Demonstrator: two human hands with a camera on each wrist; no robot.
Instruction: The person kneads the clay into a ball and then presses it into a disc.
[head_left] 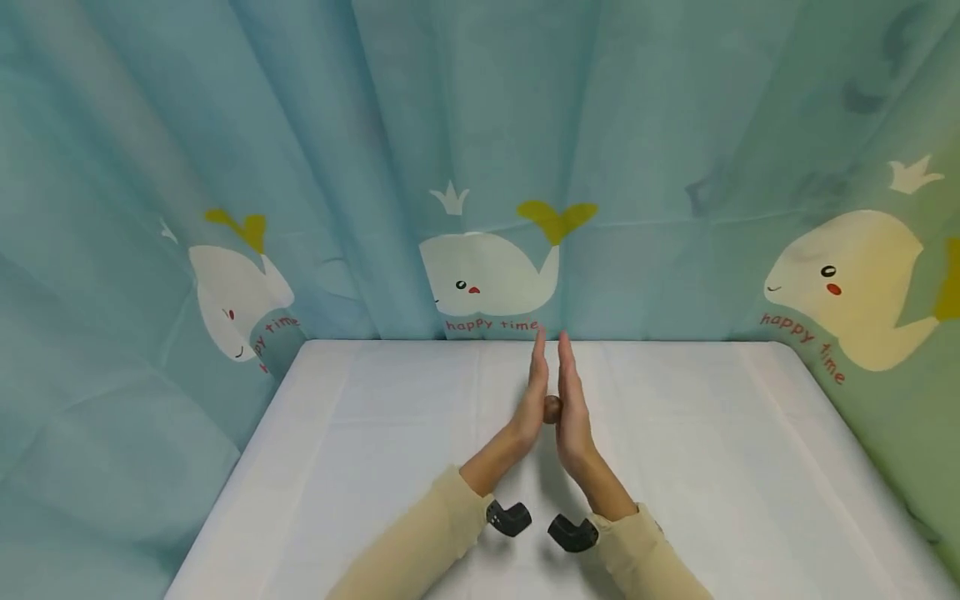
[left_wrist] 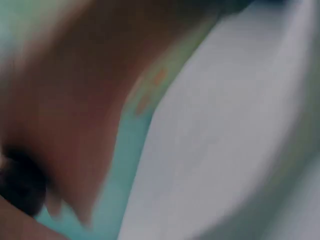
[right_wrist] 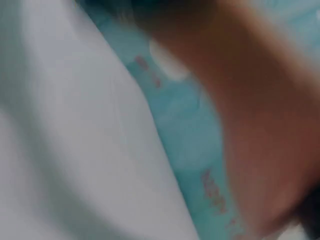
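Note:
A small round brown ball (head_left: 552, 409) sits between the two palms, above the white table. Its kind cannot be made out. My left hand (head_left: 532, 403) touches it from the left with straight fingers pointing forward. From the other side my right hand (head_left: 573, 410) presses against it, fingers likewise straight. The fingertips of the two hands stand a little apart. In the left wrist view the ball (left_wrist: 22, 184) looks dark and blurred beside the left palm (left_wrist: 70, 130). Only a dark edge of the ball (right_wrist: 312, 212) shows in the right wrist view.
A white-covered table (head_left: 390, 433) lies under the hands. Behind it and along both sides hangs a blue-green curtain (head_left: 645, 275) with printed whales. Black wrist cameras, one on the left sleeve (head_left: 510, 518) and one on the right (head_left: 573, 533), stick out inward near each other.

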